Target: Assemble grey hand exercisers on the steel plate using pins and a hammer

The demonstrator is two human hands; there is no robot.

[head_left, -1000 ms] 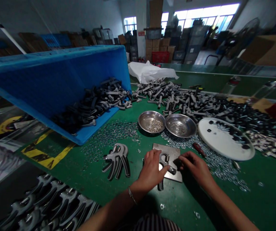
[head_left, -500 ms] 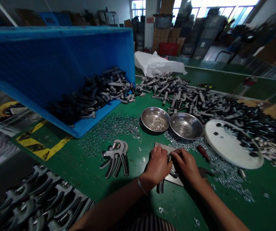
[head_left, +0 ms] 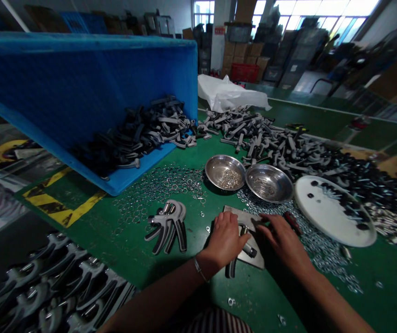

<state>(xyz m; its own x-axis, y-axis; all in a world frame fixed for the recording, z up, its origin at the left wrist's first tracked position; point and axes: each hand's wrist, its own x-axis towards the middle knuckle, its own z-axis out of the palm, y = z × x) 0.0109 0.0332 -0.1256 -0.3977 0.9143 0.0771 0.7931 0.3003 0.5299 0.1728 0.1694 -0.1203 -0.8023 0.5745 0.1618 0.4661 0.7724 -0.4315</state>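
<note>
My left hand (head_left: 225, 239) is closed over a grey hand-grip exerciser (head_left: 240, 252) that lies on a small metal plate (head_left: 240, 216) on the green table. Its handle sticks out below my palm. My right hand (head_left: 282, 241) rests beside it on the plate's right edge, fingers curled toward the grip's spring end; what they pinch is hidden. A finished pair of grips (head_left: 168, 225) lies to the left.
Two steel bowls (head_left: 224, 172) (head_left: 269, 182) of small parts stand beyond the plate, a white round lid (head_left: 333, 211) to the right. Loose rings and washers (head_left: 160, 187) are scattered about. A tipped blue bin (head_left: 90, 101) spills grip handles (head_left: 143, 134). More grips (head_left: 56, 286) lie at lower left.
My right hand went in to the grip beside my left hand, then drew back a little to the right. The view shifted slightly.
</note>
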